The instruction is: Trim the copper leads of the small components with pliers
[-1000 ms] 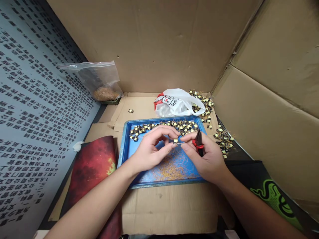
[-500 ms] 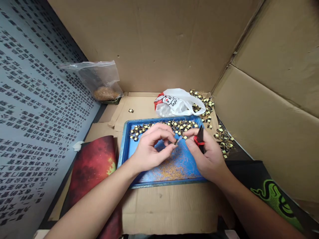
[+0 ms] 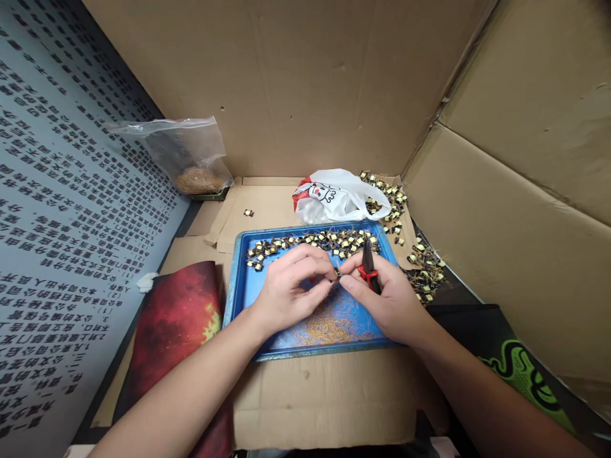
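Over a blue tray (image 3: 315, 350), my left hand (image 3: 298, 283) pinches a small wire-leaded coil (image 3: 337, 273) with a yellow top, mostly covered by the fingertips. My right hand (image 3: 382, 289) is wrapped around red-handled pliers (image 3: 368, 264), their dark jaws pointing up and away. Its thumb and index fingertip come right up to the coil from the right; whether they grip one of its wires is too small to tell. Many similar coils (image 3: 353, 242) line the tray's far side. Copper-coloured wire clippings (image 3: 329, 327) lie scattered on the tray's near part.
Behind the tray lies a white and red plastic bag (image 3: 341, 194). More coils (image 3: 427, 267) are heaped to the right, and a lone coil (image 3: 249, 212) sits on cardboard. A clear bag (image 3: 198, 178) of wire bits stands back left. Cardboard walls (image 3: 286, 83) enclose the space.
My right hand has moved left with the pliers, bringing its fingertips up to the coil in my left hand. The view has shifted slightly.
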`<state>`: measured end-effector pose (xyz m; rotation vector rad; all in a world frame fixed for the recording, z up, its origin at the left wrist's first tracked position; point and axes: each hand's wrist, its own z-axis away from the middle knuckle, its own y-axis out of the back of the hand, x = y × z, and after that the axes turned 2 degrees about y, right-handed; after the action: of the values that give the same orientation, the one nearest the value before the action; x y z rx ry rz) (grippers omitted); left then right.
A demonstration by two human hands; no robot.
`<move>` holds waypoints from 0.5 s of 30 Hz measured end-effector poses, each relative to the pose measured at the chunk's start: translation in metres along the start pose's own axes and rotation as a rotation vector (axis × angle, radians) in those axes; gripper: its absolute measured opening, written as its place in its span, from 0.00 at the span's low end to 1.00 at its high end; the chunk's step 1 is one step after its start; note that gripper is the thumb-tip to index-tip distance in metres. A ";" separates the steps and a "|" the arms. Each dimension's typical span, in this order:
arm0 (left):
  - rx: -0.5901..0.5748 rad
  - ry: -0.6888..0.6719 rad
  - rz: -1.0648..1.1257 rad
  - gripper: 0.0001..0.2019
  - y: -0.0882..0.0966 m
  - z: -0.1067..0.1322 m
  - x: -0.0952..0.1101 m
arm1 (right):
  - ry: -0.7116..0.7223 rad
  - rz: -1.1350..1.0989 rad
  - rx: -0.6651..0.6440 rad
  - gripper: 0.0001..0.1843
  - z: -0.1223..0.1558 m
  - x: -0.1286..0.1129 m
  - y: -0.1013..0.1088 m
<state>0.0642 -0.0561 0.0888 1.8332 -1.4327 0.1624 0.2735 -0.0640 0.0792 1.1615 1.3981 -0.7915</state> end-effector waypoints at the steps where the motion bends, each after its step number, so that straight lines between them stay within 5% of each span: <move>1: 0.004 0.003 -0.006 0.05 0.000 0.000 0.000 | 0.003 0.005 0.012 0.06 0.000 0.000 -0.001; 15: 0.051 0.099 0.128 0.07 -0.003 -0.001 0.002 | -0.039 -0.103 0.005 0.09 -0.002 0.004 -0.001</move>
<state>0.0679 -0.0567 0.0892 1.7491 -1.4884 0.3515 0.2720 -0.0621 0.0758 1.0789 1.4338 -0.8858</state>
